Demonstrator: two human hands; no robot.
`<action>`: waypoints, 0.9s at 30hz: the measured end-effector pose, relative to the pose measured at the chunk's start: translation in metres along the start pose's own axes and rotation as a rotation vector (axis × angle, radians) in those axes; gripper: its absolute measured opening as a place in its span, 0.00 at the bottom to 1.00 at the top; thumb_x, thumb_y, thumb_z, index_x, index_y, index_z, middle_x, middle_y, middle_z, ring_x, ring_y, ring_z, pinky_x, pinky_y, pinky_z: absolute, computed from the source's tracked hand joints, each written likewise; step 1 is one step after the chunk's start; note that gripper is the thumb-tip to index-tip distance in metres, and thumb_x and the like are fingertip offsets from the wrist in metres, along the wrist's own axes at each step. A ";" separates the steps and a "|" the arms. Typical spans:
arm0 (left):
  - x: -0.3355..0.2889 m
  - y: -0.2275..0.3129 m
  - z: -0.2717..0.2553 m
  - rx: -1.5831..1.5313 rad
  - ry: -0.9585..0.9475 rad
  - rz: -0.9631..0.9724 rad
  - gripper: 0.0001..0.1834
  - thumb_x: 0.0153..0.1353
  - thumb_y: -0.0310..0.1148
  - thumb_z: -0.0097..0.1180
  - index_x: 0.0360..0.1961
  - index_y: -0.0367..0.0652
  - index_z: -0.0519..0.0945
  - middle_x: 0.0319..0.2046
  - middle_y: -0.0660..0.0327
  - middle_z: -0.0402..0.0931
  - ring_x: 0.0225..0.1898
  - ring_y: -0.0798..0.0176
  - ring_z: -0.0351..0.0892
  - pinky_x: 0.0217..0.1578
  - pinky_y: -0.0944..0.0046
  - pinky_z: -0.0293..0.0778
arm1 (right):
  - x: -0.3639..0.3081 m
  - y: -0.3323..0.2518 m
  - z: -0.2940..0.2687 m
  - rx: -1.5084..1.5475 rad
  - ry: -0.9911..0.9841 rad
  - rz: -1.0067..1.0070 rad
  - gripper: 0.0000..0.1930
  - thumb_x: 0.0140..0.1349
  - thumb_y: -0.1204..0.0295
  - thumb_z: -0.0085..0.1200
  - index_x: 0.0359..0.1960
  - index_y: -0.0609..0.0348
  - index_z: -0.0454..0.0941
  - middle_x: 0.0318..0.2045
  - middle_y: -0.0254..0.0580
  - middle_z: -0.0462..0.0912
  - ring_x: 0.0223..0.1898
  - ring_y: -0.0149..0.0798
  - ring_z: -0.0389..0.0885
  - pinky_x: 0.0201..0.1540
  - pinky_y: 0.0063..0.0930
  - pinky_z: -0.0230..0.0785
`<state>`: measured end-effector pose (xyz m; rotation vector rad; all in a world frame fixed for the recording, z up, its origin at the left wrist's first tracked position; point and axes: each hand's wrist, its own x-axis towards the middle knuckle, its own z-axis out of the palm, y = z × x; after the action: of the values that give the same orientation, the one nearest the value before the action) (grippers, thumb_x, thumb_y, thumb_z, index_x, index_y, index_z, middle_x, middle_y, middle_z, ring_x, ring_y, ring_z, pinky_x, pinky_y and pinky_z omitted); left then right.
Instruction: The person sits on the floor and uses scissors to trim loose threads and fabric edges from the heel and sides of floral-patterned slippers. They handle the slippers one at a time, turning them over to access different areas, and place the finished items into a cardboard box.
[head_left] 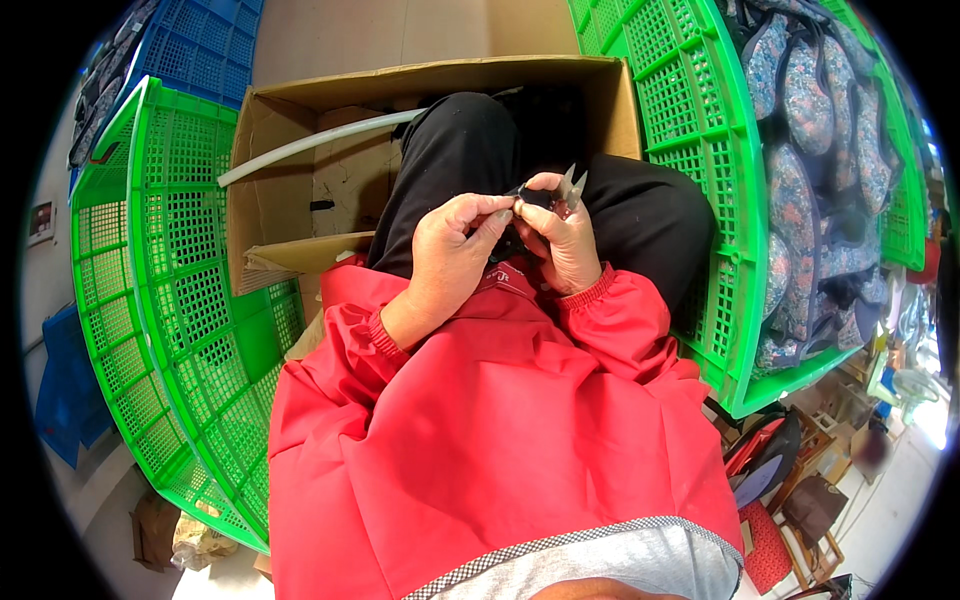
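Note:
Over my lap, my left hand (455, 245) and my right hand (562, 240) meet with their fingertips close together. The right one is closed around small scissors (571, 188), whose metal blades point up and away past the fingers. Thumb and forefinger of the left hand are pinched together, and what they hold is too small to make out. Something dark (533, 196) shows between the two hands; I cannot tell whether it is fabric or part of the scissors.
An open cardboard box (300, 200) stands in front of my knees, with a white tube (320, 147) lying across it. Green plastic crates (190, 250) rise on my left. On the right, another green crate (700, 150) holds several floral padded fabric pieces (805, 200). A blue crate (205, 50) stands at far left.

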<state>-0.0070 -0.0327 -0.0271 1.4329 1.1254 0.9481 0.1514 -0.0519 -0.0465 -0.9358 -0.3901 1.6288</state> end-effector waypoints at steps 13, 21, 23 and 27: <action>0.001 0.002 -0.001 -0.481 0.073 -0.181 0.09 0.65 0.23 0.58 0.46 0.33 0.79 0.40 0.60 0.81 0.40 0.73 0.79 0.44 0.73 0.75 | -0.002 0.008 0.000 0.063 -0.177 0.004 0.18 0.67 0.75 0.50 0.58 0.53 0.69 0.27 0.45 0.80 0.20 0.27 0.73 0.17 0.15 0.53; 0.000 0.006 -0.002 -0.538 0.062 -0.172 0.08 0.65 0.21 0.57 0.44 0.33 0.77 0.39 0.60 0.80 0.39 0.73 0.78 0.44 0.74 0.75 | -0.002 0.008 0.001 0.101 -0.206 0.035 0.18 0.66 0.78 0.50 0.58 0.53 0.69 0.37 0.44 0.80 0.28 0.32 0.81 0.17 0.15 0.55; 0.000 0.006 -0.002 -0.532 0.061 -0.171 0.08 0.65 0.21 0.57 0.44 0.33 0.77 0.39 0.60 0.80 0.39 0.73 0.78 0.44 0.74 0.75 | -0.002 0.008 0.003 0.106 -0.196 0.041 0.18 0.66 0.78 0.49 0.57 0.53 0.69 0.37 0.44 0.80 0.29 0.32 0.81 0.17 0.15 0.55; 0.000 0.006 -0.003 -0.522 0.064 -0.176 0.07 0.65 0.21 0.57 0.43 0.32 0.77 0.38 0.59 0.80 0.35 0.73 0.78 0.39 0.74 0.75 | -0.002 0.008 0.002 0.115 -0.203 0.049 0.18 0.66 0.79 0.49 0.57 0.54 0.69 0.36 0.43 0.80 0.29 0.33 0.81 0.17 0.15 0.55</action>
<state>-0.0087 -0.0323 -0.0208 0.8734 0.9400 1.0695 0.1448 -0.0556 -0.0499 -0.7014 -0.4102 1.7785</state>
